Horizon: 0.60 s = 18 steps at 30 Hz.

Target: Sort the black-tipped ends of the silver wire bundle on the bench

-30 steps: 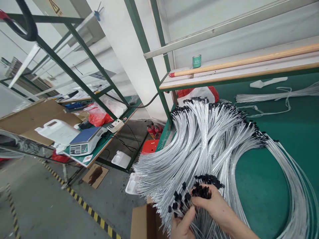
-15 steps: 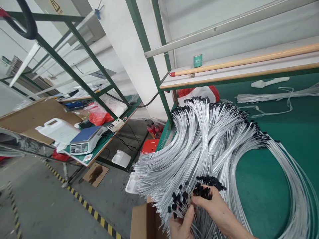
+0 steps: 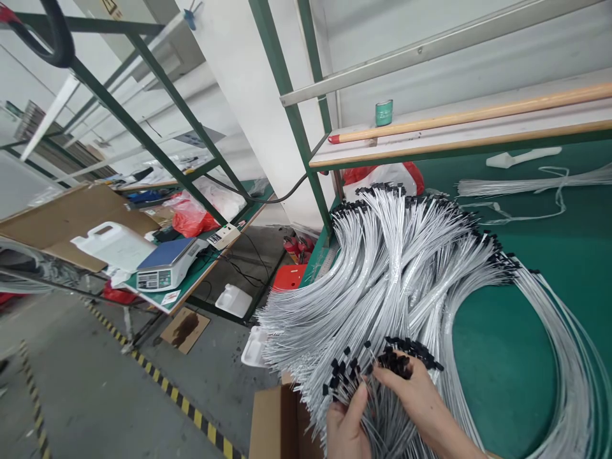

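Note:
Thin pale wires with small black connectors on their ends fill the front of the green table. My left hand (image 3: 348,426) is closed round a bunch of wires (image 3: 345,377) near their black ends, thumb on top. To its right, my right hand (image 3: 415,394) pinches at black-ended wires (image 3: 394,363), its thumb and fingertips close to the left thumb. Exactly which wires the right fingers grip is partly hidden. Behind both hands a large heap of wire bundles (image 3: 382,274) spreads in arcs, black ends toward the back.
An open cardboard box (image 3: 270,421) stands below the table edge, left of my hands. The green table (image 3: 507,363) extends right, under a shelf (image 3: 449,143) holding a wooden pole and green tin. A scale (image 3: 167,262) sits on another table at left.
My hands stay nearly in place, the right fingertips shifting slightly among the black ends. One black connector now stands up between the hands. The view has moved a little.

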Available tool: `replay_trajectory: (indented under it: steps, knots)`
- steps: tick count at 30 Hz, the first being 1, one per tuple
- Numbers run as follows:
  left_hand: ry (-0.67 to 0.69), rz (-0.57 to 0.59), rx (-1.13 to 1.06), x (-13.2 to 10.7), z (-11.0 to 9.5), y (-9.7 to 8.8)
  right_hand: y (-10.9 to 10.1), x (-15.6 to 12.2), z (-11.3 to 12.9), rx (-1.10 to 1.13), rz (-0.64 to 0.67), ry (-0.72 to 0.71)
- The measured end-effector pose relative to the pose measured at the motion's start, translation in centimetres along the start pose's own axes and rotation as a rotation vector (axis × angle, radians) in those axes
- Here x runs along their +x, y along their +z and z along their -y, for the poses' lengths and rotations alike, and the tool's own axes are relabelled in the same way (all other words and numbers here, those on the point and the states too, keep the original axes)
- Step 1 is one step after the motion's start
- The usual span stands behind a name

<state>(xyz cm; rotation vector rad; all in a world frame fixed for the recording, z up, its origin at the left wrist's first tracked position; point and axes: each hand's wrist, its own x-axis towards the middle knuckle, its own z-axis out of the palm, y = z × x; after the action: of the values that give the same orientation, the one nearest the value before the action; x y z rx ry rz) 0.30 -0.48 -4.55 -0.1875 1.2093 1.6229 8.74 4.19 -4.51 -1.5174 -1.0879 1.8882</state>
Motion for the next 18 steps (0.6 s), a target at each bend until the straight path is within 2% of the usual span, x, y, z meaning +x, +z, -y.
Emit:
replay_trajectory:
  steps: [3, 5, 9, 15, 18]
  knots:
    - [-0.043, -0.048, 0.084, 0.0, -0.3, 0.2, -0.2, -0.2, 0.5, -0.013, -0.014, 0.046]
    - [-0.040, -0.035, 0.117, 0.1, -0.4, 0.3, -0.3, -0.2, 0.7, -0.009, -0.003, 0.066]
    - [0.011, 0.055, 0.179, 0.6, 0.0, -0.2, -0.4, 0.2, 0.4, -0.002, -0.030, 0.059]
    - [-0.049, 0.143, 0.202, 1.5, 0.2, -0.9, -0.2, 0.3, 0.2, -0.009, -0.061, 0.031]
    - [-0.051, 0.143, 0.214, 1.5, 0.1, -0.8, -0.2, 0.5, 0.2, -0.035, -0.093, 0.023]
